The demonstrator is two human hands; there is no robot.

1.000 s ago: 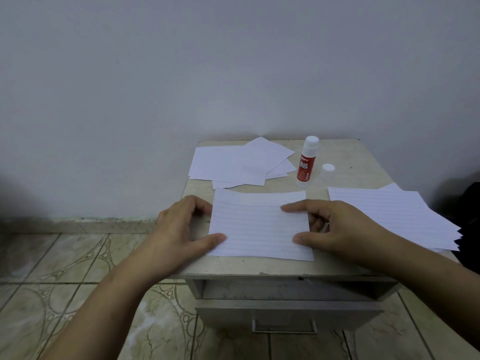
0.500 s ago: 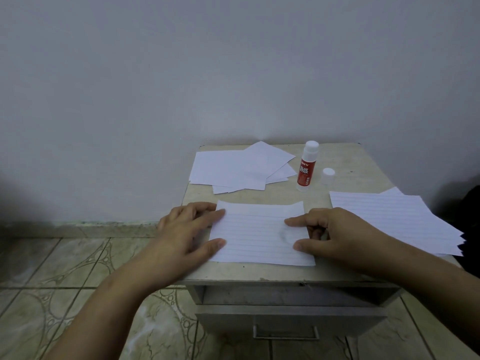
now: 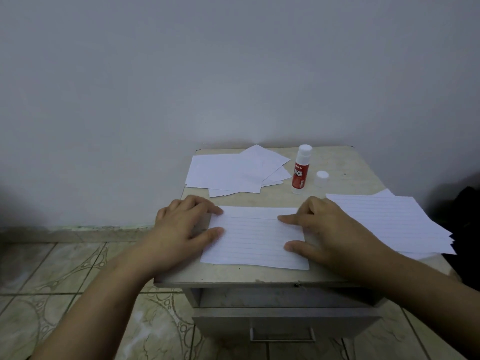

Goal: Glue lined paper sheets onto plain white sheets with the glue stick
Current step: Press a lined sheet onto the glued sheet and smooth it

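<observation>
A lined sheet (image 3: 255, 240) lies flat near the front of the small table (image 3: 345, 275), on top of a plain white sheet (image 3: 259, 211) whose far edge peeks out beyond it. The left hand (image 3: 181, 224) presses the lined sheet's left edge with straight fingers; the right hand (image 3: 327, 229) presses its right side the same way — neither grips anything. Behind, a loose pile of plain sheets (image 3: 228, 174) lies at the back left, with the glue stick (image 3: 300, 169) standing upright beside it (its cap (image 3: 322, 178) apart, just to the right). A stack of lined sheets (image 3: 394, 222) lies at the right edge.
</observation>
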